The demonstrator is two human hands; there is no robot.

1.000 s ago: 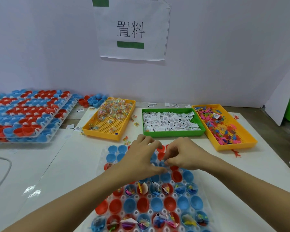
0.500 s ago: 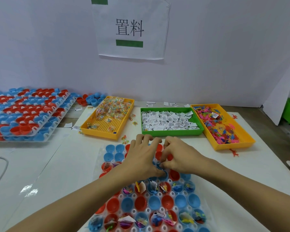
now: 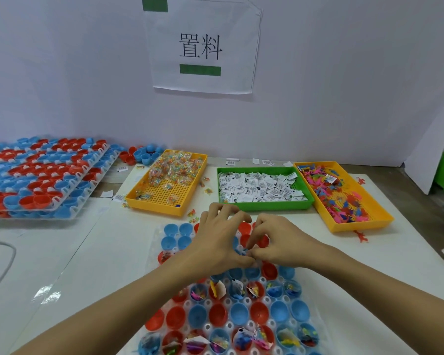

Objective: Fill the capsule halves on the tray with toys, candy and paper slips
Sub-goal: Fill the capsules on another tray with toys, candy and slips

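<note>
Both hands meet over the far-middle rows of the clear plastic tray of red and blue capsule halves on the white worktop. The left hand and right hand have fingers curled, pinching something small and blue between them; what it is cannot be told.

Judgement: filling is under way. The nearest row and another further back are loaded; the row between is empty. Next: drop the item into one cup, then fetch more from the green tray of paper slips.
</note>
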